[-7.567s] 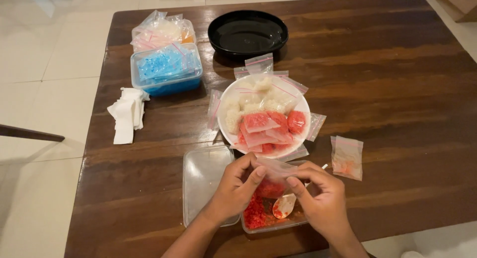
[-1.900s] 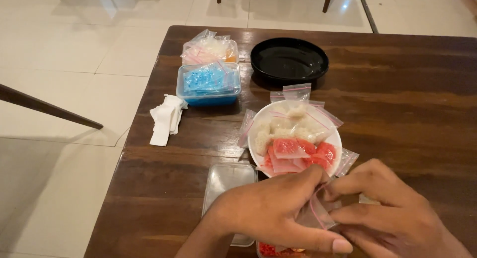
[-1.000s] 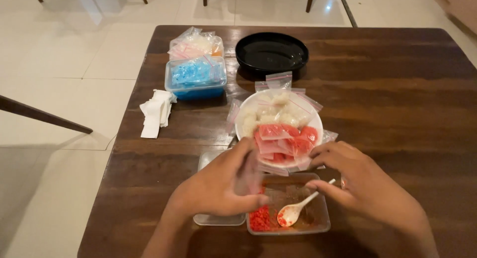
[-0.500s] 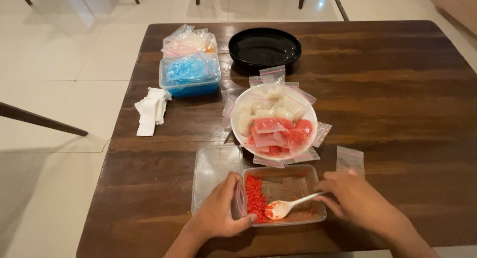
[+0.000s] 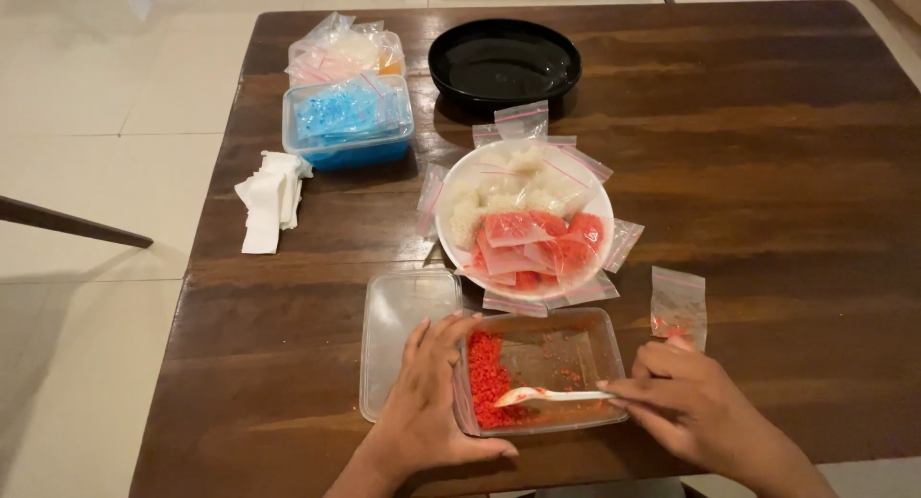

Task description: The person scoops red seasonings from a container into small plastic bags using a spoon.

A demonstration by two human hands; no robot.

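A clear plastic container (image 5: 595, 337) with red granules (image 5: 487, 375) heaped at its left end sits near the table's front edge. My left hand (image 5: 429, 402) grips the container's left side. My right hand (image 5: 686, 410) holds the handle of a white plastic spoon (image 5: 537, 395), whose bowl rests in the red granules. A small zip bag (image 5: 678, 304) with a little red inside lies flat just beyond my right hand.
A clear lid (image 5: 401, 325) lies left of the container. Behind it a white bowl (image 5: 449, 231) holds several filled zip bags, white and red. Farther back are a black bowl (image 5: 504, 62), a tub of blue bags (image 5: 347, 124), folded tissues (image 5: 271, 199).
The small bag my hands were working on now lies on the table at the right. My left hand has settled on the container and my right has taken the spoon.
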